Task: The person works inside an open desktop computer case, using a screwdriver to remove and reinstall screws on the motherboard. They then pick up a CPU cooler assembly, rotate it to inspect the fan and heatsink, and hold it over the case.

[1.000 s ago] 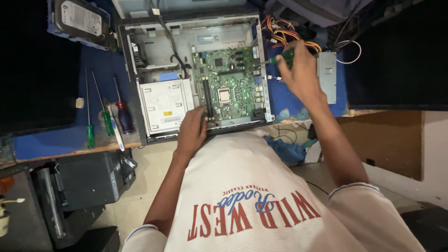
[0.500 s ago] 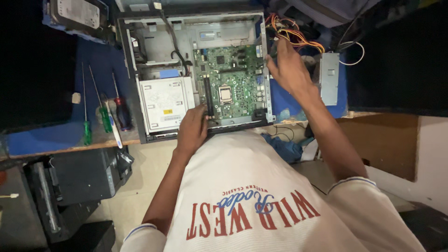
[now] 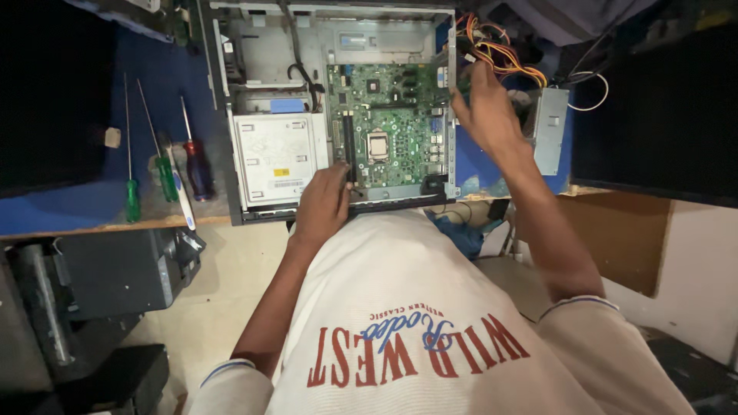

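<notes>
Open desktop case is lying flat on the blue bench, side panel off, green motherboard still seated inside with its processor socket showing and no cooler over it, so teardown or rebuild is looking partway: board and the grey optical drive in place, power supply sitting outside the case at right with its coloured wire bundle trailing. Left hand is resting on the near case edge beside the board, fingers curled over the rim, not pinching any part. Right hand is pressing against the case's right wall near the wires; can't tell if it's gripping anything, palm facing away. Three screwdrivers are lying unused at left. Case's far end is cropped, bench surroundings too dark to read.
</notes>
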